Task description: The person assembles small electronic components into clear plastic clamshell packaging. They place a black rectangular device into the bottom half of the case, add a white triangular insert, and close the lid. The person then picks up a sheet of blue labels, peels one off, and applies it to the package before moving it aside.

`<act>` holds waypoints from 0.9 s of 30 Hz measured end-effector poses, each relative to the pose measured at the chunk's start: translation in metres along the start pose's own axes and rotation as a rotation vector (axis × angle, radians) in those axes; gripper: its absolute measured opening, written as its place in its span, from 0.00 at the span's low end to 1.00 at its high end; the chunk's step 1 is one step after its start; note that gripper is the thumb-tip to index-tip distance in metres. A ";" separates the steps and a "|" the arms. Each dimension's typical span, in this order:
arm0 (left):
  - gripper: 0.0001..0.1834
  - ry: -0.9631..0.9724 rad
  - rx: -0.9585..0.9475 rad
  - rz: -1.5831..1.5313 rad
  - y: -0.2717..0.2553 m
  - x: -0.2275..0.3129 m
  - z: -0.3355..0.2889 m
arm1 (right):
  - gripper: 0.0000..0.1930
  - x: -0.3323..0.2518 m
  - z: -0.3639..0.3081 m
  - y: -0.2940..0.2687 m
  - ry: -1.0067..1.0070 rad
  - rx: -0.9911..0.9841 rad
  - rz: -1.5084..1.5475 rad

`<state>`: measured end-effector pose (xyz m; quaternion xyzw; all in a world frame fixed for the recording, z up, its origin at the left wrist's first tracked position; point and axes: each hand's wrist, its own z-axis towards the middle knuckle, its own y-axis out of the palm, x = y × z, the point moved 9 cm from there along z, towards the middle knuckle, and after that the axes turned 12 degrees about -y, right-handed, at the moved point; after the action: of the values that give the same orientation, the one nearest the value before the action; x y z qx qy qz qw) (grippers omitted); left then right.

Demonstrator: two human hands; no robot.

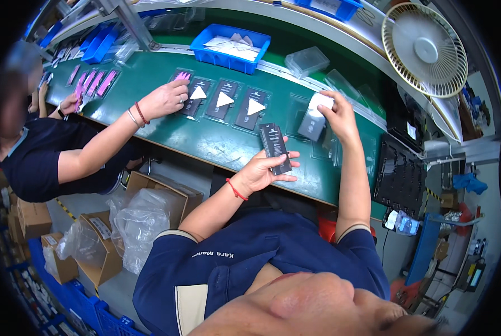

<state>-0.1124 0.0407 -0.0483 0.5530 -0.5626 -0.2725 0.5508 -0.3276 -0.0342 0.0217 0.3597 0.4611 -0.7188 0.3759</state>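
Note:
My left hand (259, 171) holds a flat black phone battery (274, 147) over the front edge of the green bench, thumb across its lower end. Farther right, my right hand (341, 116) is closed at the upper end of another dark battery (311, 127). Its thumb and fingers pinch a white piece (319, 104) there; whether they also grip the battery I cannot tell. Left of these, three black batteries lie in clear trays, each bearing a white triangle: the nearest battery (246, 117), the middle battery (217, 112) and the far-left battery (190, 107).
A co-worker's hand (165, 99) touches a pink-topped piece (181, 75) at the row's left end; more pink pieces (100, 84) lie beyond. A blue bin (222, 57) of white papers, clear plastic boxes (306, 61) and a fan (424, 49) stand behind. Black trays (399, 176) are at right.

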 end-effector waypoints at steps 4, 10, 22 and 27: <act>0.33 -0.034 -0.121 -0.073 0.001 0.004 -0.004 | 0.19 -0.018 0.022 0.030 -0.143 -0.076 -0.430; 0.31 -0.009 0.013 0.053 -0.001 0.005 -0.005 | 0.27 -0.033 0.013 0.056 -0.332 -0.149 -0.899; 0.19 0.149 0.345 0.437 0.009 0.003 0.010 | 0.30 -0.063 -0.063 0.046 0.070 -0.341 0.114; 0.27 0.033 0.207 0.449 0.021 -0.010 0.025 | 0.28 -0.052 -0.061 0.002 -0.003 -0.192 0.164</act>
<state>-0.1442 0.0469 -0.0384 0.4721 -0.6873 -0.0752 0.5468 -0.2920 0.0328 0.0463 0.3577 0.4964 -0.6385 0.4669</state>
